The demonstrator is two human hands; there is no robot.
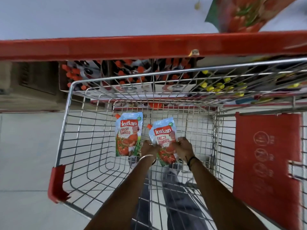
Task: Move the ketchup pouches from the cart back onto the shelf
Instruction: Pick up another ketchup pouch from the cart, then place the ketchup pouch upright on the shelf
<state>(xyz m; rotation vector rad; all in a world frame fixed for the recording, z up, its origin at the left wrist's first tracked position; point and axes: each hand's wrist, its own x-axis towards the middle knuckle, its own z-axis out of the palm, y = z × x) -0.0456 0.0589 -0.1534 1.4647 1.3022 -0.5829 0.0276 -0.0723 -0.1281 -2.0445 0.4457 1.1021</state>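
Two ketchup pouches, pale blue with red labels and orange caps, are inside the wire cart (66, 123). The left pouch (128, 134) lies flat on the cart's bottom. Both my hands grip the right pouch (163, 136): my left hand (149, 147) holds its left edge and my right hand (183, 147) holds its right edge. The shelf (116, 47), with a red front edge, runs across the view just beyond the cart.
Under the red shelf edge, lower shelves hold boxes of red-capped bottles (126, 73) and yellow-capped bottles (216, 85). A large printed pack (245, 14) lies on the top shelf at the right. The cart's red child-seat flap (265, 156) is at the right.
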